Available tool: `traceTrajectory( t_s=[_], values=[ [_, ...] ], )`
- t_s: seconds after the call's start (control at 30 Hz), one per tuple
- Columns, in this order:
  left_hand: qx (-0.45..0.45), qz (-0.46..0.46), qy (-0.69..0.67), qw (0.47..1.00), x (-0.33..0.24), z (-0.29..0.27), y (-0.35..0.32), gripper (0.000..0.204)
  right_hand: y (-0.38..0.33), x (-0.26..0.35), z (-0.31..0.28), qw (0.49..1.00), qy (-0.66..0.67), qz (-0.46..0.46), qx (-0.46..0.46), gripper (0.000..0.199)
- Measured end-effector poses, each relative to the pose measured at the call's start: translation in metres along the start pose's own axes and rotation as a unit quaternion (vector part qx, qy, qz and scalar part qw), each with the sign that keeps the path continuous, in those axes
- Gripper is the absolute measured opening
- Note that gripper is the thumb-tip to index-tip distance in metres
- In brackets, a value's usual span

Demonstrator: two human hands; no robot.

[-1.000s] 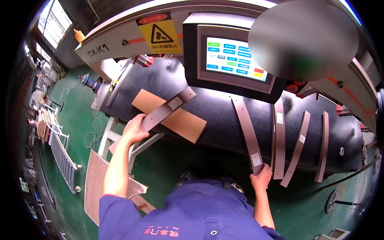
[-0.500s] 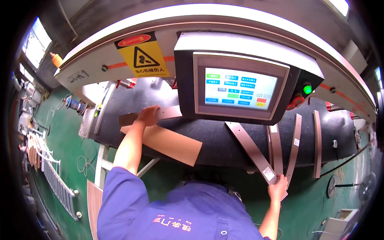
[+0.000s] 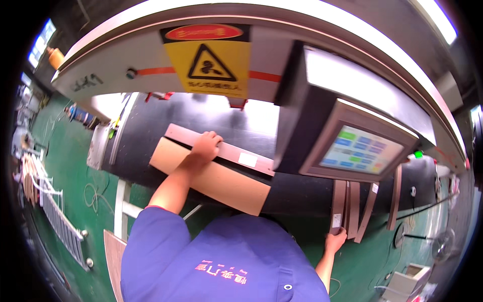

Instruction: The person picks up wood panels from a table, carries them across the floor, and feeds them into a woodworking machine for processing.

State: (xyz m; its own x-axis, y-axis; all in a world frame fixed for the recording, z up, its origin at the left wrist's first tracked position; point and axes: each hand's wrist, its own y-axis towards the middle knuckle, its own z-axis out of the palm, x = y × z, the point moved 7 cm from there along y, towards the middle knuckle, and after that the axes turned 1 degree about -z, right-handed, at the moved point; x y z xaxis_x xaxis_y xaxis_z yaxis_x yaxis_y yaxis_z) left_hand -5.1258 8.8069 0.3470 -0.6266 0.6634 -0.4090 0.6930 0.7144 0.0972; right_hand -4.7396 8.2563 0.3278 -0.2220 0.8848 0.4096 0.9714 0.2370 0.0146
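Note:
My left hand is closed over a long brown strip that has a white label near its right end. This strip lies on the dark machine bed, just beyond a wider tan board. My left forearm crosses over the board. At the right, my right hand grips the near end of another brown strip, just below its white label. The far end of that strip passes out of sight behind the screen housing. Several similar brown strips lie alongside it, reaching past the bed's front edge.
A touchscreen in a box-like housing juts out over the bed. Above runs a pale machine beam with a yellow warning sign. A rack stands on the green floor at the left, and a fan at the right.
The view has shifted left. The strip under my left hand has turned so its right end slopes nearer, showing its label. My right hand's strip has swung straighter, closer alongside the others.

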Motion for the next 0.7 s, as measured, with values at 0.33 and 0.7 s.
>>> traceTrajectory(
  t_s=[0.33, 0.7],
  values=[
    [-0.116, 0.006, 0.017, 0.993, -0.037, -0.019, -0.066, 0.031, -0.013, 0.158, 0.037, 0.964, 0.068, -0.258, 0.022, 0.058],
    [-0.230, -0.096, 0.117, 0.961, 0.029, -0.034, -0.026, 0.037, -0.095, 0.298, 0.105, 0.856, 0.102, -0.405, 0.306, 0.050]
  ],
)
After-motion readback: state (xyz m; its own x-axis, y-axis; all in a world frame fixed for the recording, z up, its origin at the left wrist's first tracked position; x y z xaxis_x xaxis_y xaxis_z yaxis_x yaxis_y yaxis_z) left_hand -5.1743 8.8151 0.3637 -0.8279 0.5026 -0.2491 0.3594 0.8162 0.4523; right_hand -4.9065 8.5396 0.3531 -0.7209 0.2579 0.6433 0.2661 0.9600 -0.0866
